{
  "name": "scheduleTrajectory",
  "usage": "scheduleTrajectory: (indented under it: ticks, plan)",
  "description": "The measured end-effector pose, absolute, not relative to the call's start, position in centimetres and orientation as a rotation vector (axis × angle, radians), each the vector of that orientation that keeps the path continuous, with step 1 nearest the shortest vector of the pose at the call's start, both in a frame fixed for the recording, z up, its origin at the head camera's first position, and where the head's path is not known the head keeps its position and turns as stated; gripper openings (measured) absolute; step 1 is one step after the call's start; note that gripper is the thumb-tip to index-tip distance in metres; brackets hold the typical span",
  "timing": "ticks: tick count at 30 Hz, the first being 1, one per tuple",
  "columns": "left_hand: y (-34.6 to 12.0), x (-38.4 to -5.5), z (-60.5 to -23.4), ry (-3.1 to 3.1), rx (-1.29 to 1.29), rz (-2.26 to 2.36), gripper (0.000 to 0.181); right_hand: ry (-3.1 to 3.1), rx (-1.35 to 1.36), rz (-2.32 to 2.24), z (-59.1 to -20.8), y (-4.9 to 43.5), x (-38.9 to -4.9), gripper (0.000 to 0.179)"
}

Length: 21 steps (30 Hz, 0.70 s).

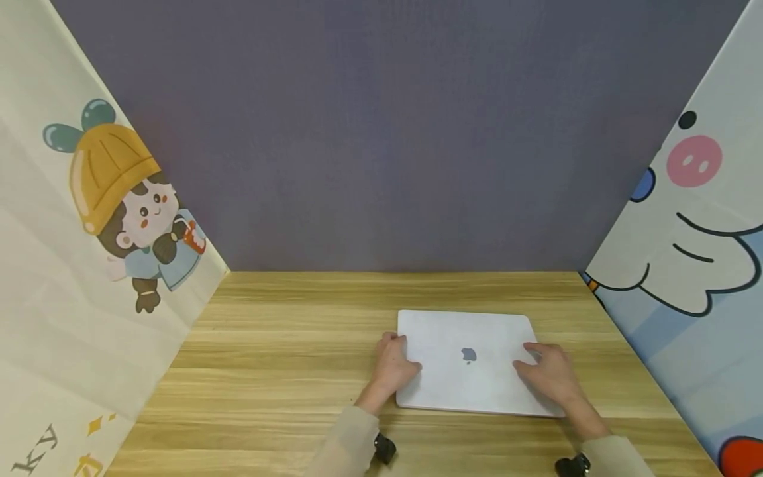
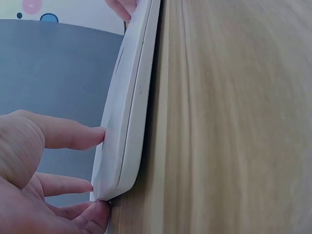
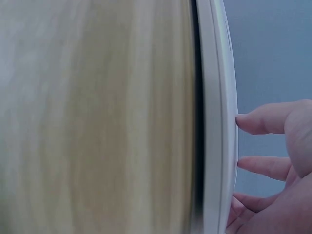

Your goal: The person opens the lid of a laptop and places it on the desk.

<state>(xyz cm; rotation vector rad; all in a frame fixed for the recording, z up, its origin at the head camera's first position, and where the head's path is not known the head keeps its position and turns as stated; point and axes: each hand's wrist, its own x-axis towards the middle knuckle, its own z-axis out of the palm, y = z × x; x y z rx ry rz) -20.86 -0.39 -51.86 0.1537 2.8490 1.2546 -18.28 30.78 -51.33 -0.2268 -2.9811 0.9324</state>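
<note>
A closed silver laptop (image 1: 441,384) with a dark apple logo lies flat on the wooden table. At its left side, my left hand (image 1: 395,366) holds the edge, thumb on the lid. In the left wrist view, the other fingers (image 2: 95,217) of this hand curl at the laptop's corner. My right hand (image 1: 551,372) grips the opposite side. Its thumb (image 3: 265,119) and one finger touch the lid in the right wrist view, while lower fingers bend around the edge and are partly hidden. A thin dark gap shows beneath the laptop's front edge (image 2: 136,117).
Wooden tabletop (image 1: 268,358) extends left of the laptop. A dark grey panel (image 1: 381,132) stands behind the table. Cartoon-printed sheets flank it, one on the left (image 1: 48,232) and another on the right (image 1: 727,265). Small black devices (image 1: 385,448) sit at both wrists.
</note>
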Motion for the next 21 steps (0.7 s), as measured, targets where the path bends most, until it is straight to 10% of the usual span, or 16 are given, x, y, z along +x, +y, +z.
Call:
scheduleTrajectory:
  ticks: [21]
  plan:
    - [-3.5,-20.9,-51.5,2.806,0.076,1.377,0.066,-2.960,-0.144,0.960,-51.1,27.9,-18.6,0.054]
